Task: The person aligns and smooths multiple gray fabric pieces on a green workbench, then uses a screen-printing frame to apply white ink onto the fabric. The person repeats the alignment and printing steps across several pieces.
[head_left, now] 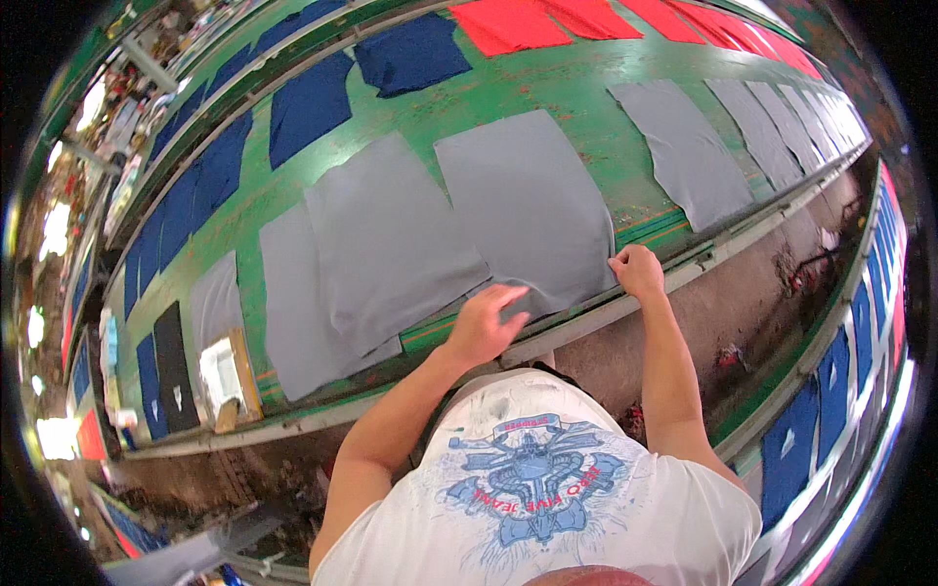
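Observation:
My right hand pinches the right edge of a grey fabric panel near its lower corner on the long green table. My left hand is at the panel's lower left, fingers apart, just over the table's front edge. To the left lie two overlapping grey panels, slightly rumpled. Further right more grey panels lie in a row along the table.
Navy pieces and red pieces lie along the far side. A wooden screen frame sits at the table's left end. At right, beyond a dirty aisle, another table holds blue pieces.

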Tool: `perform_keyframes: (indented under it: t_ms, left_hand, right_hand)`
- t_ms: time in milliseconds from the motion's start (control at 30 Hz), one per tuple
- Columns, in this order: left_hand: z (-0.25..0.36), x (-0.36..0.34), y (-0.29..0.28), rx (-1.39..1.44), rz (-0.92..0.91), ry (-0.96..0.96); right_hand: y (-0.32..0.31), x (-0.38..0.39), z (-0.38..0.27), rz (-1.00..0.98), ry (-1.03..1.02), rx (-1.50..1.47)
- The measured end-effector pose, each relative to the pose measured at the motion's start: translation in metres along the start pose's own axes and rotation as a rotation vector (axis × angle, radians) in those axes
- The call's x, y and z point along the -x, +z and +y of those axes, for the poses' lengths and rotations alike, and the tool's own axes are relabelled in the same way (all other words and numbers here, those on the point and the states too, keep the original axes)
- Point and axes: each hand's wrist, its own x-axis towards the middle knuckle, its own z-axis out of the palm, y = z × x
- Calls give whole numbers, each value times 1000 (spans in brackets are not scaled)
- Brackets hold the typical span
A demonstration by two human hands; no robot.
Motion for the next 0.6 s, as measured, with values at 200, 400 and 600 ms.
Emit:
perform_keyframes:
  t_ms: [200, 400, 600]
  left_hand:
    - [35, -71, 85, -476, -141, -320]
    - [17, -84, 84, -508, -1, -273]
    - [58, -61, 22, -183, 421, -99]
  right_hand:
    - [-22, -17, -11, -160, -6, -1202]
    - [-72, -31, -26, -142, -246, -1206]
    - [-125, -54, -56, -330, -517, -1254]
